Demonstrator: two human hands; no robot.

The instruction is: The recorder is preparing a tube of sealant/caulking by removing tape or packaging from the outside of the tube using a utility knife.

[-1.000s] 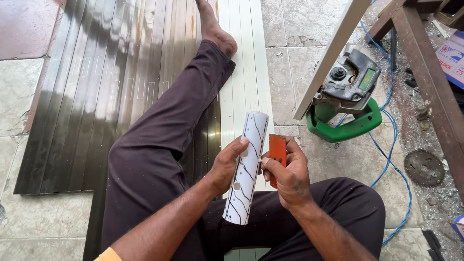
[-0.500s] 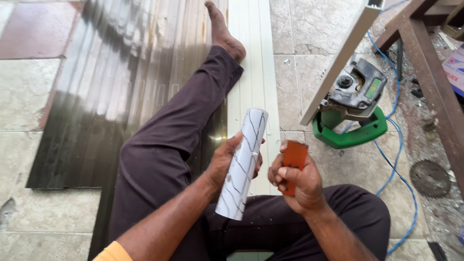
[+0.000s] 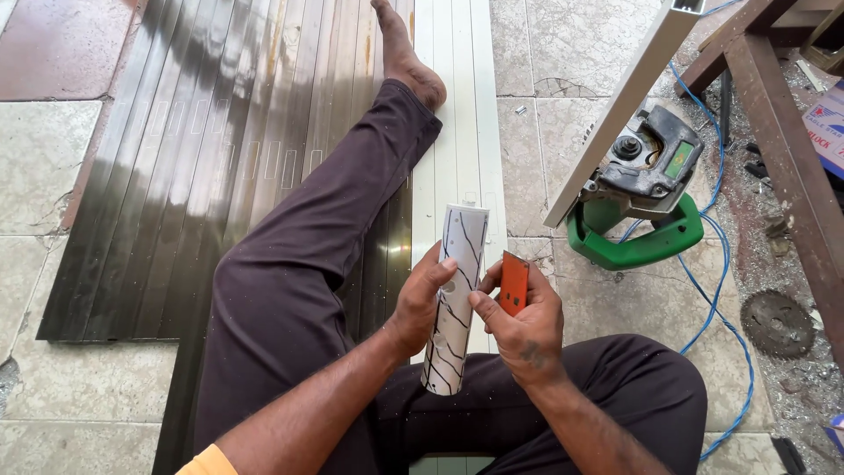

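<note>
Hands have drawn closer together since half a second ago: the orange block (image 3: 513, 282), then held up a little apart to the right of the tube, now sits just beside the tube's right edge, and the tube itself stands more nearly upright than its earlier tilt. The left hand (image 3: 425, 297) is clamped around the middle of the white tube (image 3: 454, 299), fingers curled over its front. The right hand (image 3: 520, 324) pinches the small flat orange block between thumb and fingertips. White with thin dark curving lines and a few small round holes, the tube is held over the person's lap, its lower end near the dark trousers (image 3: 299, 264), its upper end pointing far. Beneath lie a white slatted panel (image 3: 457, 132) and a dark ribbed sheet (image 3: 202, 158) on the tiled floor (image 3: 580, 53). To the right, a green power saw (image 3: 642, 202) rests with a blue cable (image 3: 716, 290).
</note>
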